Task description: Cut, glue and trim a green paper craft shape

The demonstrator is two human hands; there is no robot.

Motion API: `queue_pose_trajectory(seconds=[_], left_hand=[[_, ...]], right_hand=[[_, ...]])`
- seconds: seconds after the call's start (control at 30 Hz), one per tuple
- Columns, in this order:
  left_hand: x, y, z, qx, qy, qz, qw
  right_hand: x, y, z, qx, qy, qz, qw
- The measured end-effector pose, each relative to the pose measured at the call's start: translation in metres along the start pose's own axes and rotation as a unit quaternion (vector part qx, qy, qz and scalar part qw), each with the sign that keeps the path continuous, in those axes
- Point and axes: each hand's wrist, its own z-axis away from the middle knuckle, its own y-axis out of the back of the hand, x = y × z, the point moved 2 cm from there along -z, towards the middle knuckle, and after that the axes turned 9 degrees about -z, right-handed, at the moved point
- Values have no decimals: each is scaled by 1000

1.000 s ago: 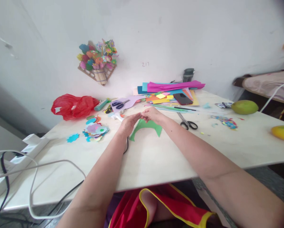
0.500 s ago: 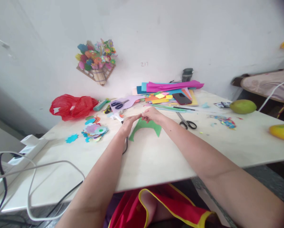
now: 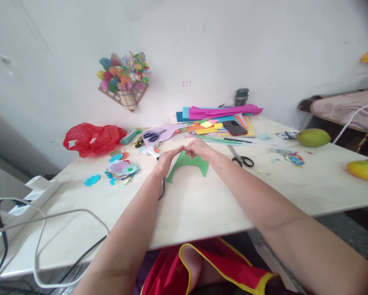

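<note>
Green paper point(image 3: 188, 161) lies at 12 o'clock; judged light, flexible, easily creased, best pinched along its broad upper part. At its top edge, left hand point(image 3: 166, 160) extends, right hand point(image 3: 199, 148) curls; cannot tell whether either grips it.

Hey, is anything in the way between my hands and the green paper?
Nothing visible is. The left hand and right hand are right at the far edge of the green paper. The white tool lies off to the left, the nearer scissors off to the right.
</note>
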Motion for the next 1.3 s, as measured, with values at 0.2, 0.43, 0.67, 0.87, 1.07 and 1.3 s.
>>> queue_pose_trajectory(seconds=[0.2,0.43,0.67,0.87,1.07,1.3], left_hand=[[-3,5,-1,-19,-37,-82,996],[11,5,2,-26,-52,-305,951],[13,4,-5,-57,-94,-425,898],[0,8,-9,-12,-107,-377,920],[-4,6,-8,8,-112,-381,918],[0,4,-11,10,-112,-350,930]], right_hand=[[-5,-2,7,-77,-22,-44,996],[-8,-5,11,-92,-38,-55,993],[-9,-4,11,-93,-32,-57,994],[-6,-3,8,-81,-18,-45,996],[-2,-3,5,-74,-16,-26,997],[-3,-4,7,-90,-24,-23,995]])
